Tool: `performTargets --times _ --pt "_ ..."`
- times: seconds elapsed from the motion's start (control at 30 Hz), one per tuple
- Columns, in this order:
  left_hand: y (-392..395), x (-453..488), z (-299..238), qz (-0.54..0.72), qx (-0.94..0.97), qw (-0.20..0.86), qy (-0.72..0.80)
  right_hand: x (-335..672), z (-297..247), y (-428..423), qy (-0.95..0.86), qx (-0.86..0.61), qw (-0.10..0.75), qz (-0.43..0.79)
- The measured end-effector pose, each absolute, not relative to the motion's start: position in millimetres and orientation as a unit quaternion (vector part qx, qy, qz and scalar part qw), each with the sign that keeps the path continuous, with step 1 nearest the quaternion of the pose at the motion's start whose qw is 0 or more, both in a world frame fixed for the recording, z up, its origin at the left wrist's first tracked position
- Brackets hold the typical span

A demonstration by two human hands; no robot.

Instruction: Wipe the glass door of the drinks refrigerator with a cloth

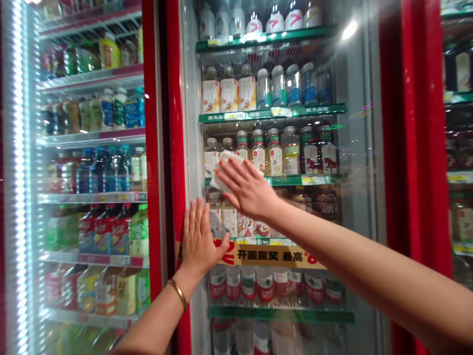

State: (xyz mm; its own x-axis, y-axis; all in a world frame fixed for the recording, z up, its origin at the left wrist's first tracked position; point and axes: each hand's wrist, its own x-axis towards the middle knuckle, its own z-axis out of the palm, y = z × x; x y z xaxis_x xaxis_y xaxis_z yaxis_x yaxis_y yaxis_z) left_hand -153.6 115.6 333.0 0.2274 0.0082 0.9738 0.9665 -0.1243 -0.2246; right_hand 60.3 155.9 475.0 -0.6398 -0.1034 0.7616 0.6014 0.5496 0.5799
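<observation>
My right hand (248, 190) presses a folded white cloth (220, 183) flat against the glass door (364, 207) of a drinks fridge. Its fingers lie stretched over the cloth, pointing up and left; I cannot tell whether it is paper or fabric. Lower and to the left, my left hand (199, 239) rests with fingers extended and thumb out across the red door frame (175, 123) and the edge of the glass. That hand holds nothing. A gold bangle (178, 295) circles the left wrist.
Behind the glass, bottles (291, 153) stand in rows on green-edged shelves (273, 113). A gold printed strip (273, 255) crosses the door below the right hand. At left is another lit drinks fridge (92, 135); a further red frame (410, 148) rises at right.
</observation>
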Motion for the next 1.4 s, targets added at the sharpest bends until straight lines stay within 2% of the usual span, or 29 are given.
performTargets --times 0.1,0.17,0.3,0.37,0.43,0.53,0.63,0.7,0.77,0.87,0.93,1.0,1.1,1.2,1.3,1.33,1.4 --pt "114 -154 334 -0.463 -0.594 0.511 -0.414 58 516 158 -0.711 -0.295 0.511 -0.383" --pt "114 -155 335 -0.464 -0.603 0.503 -0.410 51 500 154 -0.696 -0.321 0.522 -0.376" --pt "116 -155 334 -0.474 -0.606 0.497 -0.401 63 395 144 -0.783 -0.189 0.378 -0.456" --pt "116 -155 333 -0.475 -0.604 0.499 -0.401 101 354 143 -0.792 -0.183 0.346 -0.469" --pt "116 -156 333 -0.472 -0.603 0.502 -0.401 157 340 148 -0.757 -0.268 0.388 -0.452" --pt "115 -155 336 -0.477 -0.601 0.502 -0.400 223 338 162 -0.639 -0.446 0.510 -0.364" --pt "113 -138 334 -0.506 -0.591 0.474 -0.412 217 302 161 -0.573 -0.523 0.557 -0.297" --pt "111 -117 325 -0.514 -0.595 0.458 -0.415 184 251 149 -0.598 -0.501 0.539 -0.318" --pt "108 -95 306 -0.488 -0.625 0.463 -0.396 156 198 137 -0.672 -0.426 0.482 -0.367" --pt "101 -80 263 -0.436 -0.673 0.473 -0.364 167 148 131 -0.726 -0.372 0.415 -0.404" --pt "98 -87 232 -0.434 -0.676 0.458 -0.381 202 140 138 -0.679 -0.424 0.452 -0.394" --pt "98 -100 208 -0.443 -0.663 0.444 -0.409 227 140 147 -0.594 -0.506 0.524 -0.340" --pt "101 -112 188 -0.455 -0.639 0.448 -0.428 205 129 150 -0.498 -0.591 0.587 -0.243" --pt "105 -111 184 -0.458 -0.633 0.455 -0.427 140 93 134 -0.558 -0.569 0.546 -0.260" --pt "107 -110 184 -0.459 -0.632 0.458 -0.424 119 57 121 -0.685 -0.450 0.462 -0.337" --pt "108 -111 184 -0.458 -0.631 0.461 -0.424 129 51 121 -0.696 -0.436 0.453 -0.348" --pt "108 -112 183 -0.449 -0.629 0.475 -0.422 163 53 128 -0.651 -0.482 0.489 -0.325"
